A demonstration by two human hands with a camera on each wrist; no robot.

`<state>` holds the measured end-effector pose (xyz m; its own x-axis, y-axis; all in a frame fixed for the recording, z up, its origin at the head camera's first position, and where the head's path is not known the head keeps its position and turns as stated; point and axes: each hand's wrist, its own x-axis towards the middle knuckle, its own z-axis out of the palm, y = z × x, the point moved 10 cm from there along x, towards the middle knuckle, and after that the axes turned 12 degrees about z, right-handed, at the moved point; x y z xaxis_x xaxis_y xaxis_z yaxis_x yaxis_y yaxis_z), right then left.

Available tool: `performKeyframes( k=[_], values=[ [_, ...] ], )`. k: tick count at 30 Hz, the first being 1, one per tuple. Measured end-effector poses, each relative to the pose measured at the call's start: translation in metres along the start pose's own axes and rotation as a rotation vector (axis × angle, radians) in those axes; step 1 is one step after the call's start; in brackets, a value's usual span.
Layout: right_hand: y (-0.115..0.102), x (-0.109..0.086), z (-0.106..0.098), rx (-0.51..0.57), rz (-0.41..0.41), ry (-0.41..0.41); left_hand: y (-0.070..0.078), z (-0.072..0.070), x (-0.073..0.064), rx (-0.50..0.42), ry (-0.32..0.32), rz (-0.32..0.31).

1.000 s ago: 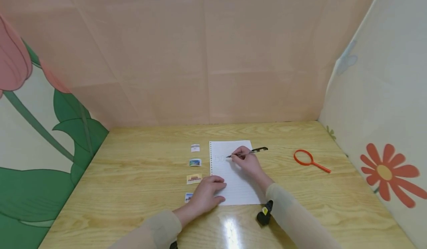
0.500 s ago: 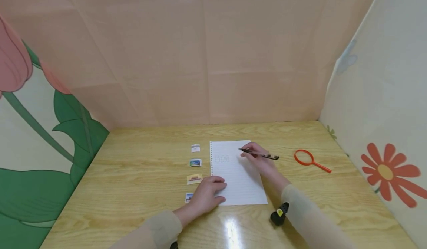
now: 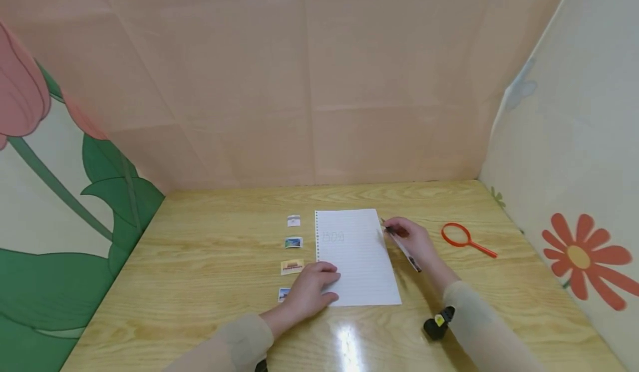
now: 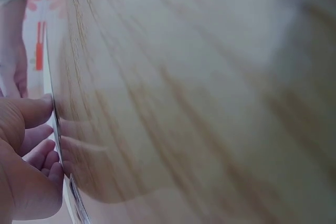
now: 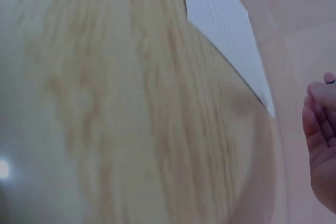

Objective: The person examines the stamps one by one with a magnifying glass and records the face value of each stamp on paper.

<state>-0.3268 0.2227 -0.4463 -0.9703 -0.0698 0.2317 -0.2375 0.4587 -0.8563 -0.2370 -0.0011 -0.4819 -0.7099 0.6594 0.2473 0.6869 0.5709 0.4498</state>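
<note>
In the head view, a sheet of lined paper [image 3: 356, 266] with punched holes along its left edge lies on the table. Faint handwriting [image 3: 333, 237] shows near its top left. My left hand [image 3: 310, 290] rests on the lower left part of the sheet, fingers relaxed. Just off the right edge, my right hand [image 3: 411, 238] holds a black pen [image 3: 409, 258] with a clear barrel, its back end pointing toward me. The left wrist view shows my left fingers [image 4: 39, 153] flat against the paper. My right hand [image 5: 323, 140] appears at the edge of the right wrist view, the pen mostly hidden.
Several small stamp-like pictures, such as a yellow one [image 3: 292, 266] and a green-blue one [image 3: 293, 242], stand in a column left of the paper; my left hand partly covers the nearest one [image 3: 283, 294]. A red magnifying glass [image 3: 469, 241] lies to the right on the wooden table [image 3: 209, 261].
My right hand has lifted the pen from the writing and moved right, past the paper's edge. The pen has swung so its back end points toward me. My left hand stays put.
</note>
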Motion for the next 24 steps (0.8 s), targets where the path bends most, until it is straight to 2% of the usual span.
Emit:
performKeyframes(
  k=[4,7,9,12,15,17,22,24],
  values=[
    [0.018,0.0,-0.002,0.051,0.068,-0.083,-0.001,0.001,0.0,-0.002,-0.004,-0.007],
    [0.029,0.0,-0.002,0.069,0.137,-0.14,-0.001,0.002,0.0,-0.002,-0.006,-0.01],
    [0.036,-0.001,-0.004,0.12,0.195,-0.167,-0.001,0.002,0.0,-0.001,-0.006,-0.009],
    [0.043,-0.002,-0.008,0.237,0.281,-0.174,-0.001,0.002,0.001,0.0,-0.007,-0.01],
    [0.045,-0.002,-0.015,0.293,0.331,-0.136,-0.001,0.001,0.001,0.002,-0.009,-0.01],
    [0.045,-0.003,-0.02,0.252,0.339,-0.102,-0.001,0.001,0.001,0.003,-0.01,-0.012],
    [0.042,-0.003,-0.035,0.062,0.317,-0.008,-0.001,0.001,0.001,-0.004,-0.013,-0.018],
    [0.043,-0.002,-0.041,0.033,0.304,0.024,-0.001,0.001,0.001,-0.008,-0.014,-0.02]
  ],
)
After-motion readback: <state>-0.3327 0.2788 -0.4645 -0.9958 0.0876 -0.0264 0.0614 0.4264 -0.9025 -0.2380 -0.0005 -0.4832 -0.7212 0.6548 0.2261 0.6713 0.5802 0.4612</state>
